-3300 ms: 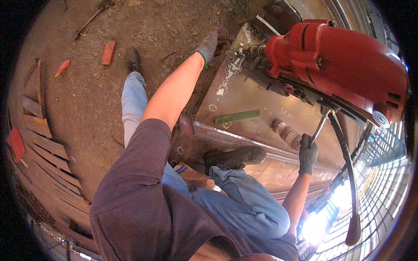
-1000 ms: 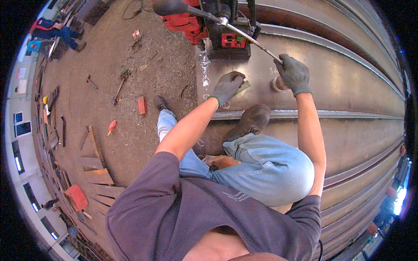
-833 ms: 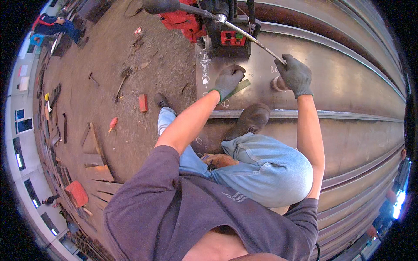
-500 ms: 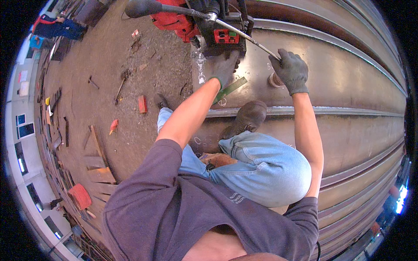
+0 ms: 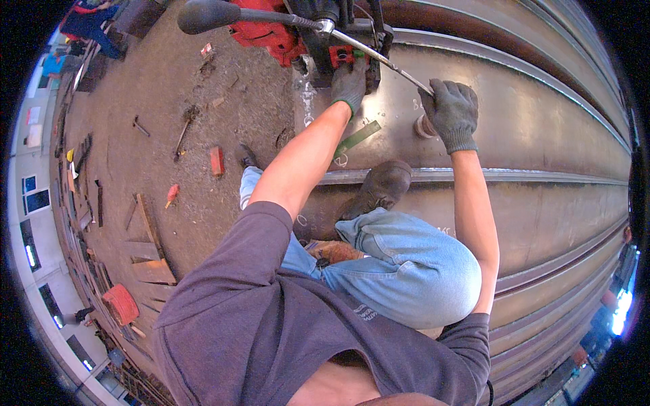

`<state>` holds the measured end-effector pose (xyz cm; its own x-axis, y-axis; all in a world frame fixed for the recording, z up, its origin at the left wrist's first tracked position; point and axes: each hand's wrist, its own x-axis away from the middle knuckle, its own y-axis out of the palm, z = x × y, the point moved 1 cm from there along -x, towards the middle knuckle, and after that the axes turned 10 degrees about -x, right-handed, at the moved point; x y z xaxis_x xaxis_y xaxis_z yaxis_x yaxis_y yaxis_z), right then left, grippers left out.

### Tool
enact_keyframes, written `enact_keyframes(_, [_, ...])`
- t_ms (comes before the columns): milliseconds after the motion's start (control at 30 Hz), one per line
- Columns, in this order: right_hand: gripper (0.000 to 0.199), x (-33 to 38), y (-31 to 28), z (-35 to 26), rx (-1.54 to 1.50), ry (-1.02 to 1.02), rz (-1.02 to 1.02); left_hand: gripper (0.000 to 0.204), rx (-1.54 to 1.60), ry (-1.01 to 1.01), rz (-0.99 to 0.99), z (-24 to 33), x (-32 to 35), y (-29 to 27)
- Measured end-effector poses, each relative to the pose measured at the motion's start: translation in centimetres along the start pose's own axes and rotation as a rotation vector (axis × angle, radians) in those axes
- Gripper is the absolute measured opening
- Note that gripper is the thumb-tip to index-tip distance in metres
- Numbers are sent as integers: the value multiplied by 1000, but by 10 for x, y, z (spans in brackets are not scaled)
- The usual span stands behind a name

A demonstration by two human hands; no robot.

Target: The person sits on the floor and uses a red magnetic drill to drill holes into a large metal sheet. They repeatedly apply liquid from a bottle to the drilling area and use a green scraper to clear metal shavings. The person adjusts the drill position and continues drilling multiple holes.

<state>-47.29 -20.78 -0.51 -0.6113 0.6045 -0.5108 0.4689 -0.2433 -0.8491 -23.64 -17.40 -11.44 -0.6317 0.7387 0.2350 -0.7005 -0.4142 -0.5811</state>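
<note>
A magnetic drill press, with a red motor body (image 5: 267,42) and a dark frame, stands on a steel beam (image 5: 514,115). My gloved left hand (image 5: 349,84) reaches up to its red switch panel (image 5: 340,55), fingers stretched over the lower part beside a green button; the fingertips are partly hidden. A long feed lever (image 5: 386,59) slants across the machine, with a black grip (image 5: 210,16) at its upper left. My gloved right hand (image 5: 452,114) is closed round the lever's lower right end, hiding that tip. Below the left hand, a green flat strip (image 5: 359,139) lies on the beam.
A brown round can (image 5: 424,127) sits beside my right hand. My boot (image 5: 387,183) rests on the steel near the beam's edge. On the dirt floor are a red block (image 5: 216,161), a hammer (image 5: 141,126) and scrap wood. Another person (image 5: 91,27) is far left.
My left hand has moved up from the machine's base onto the switch panel. The right hand keeps its hold on the lever. The view has shifted slightly.
</note>
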Motion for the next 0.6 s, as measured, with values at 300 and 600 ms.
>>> enact_keyframes(300, [23,-1,1,0,-45,-5,20,49,337,-90,-78,-18,13,18])
enact_keyframes(600, [26,7,-7,-7,-78,26,-44,82,-257,24,-73,-56,-31,39])
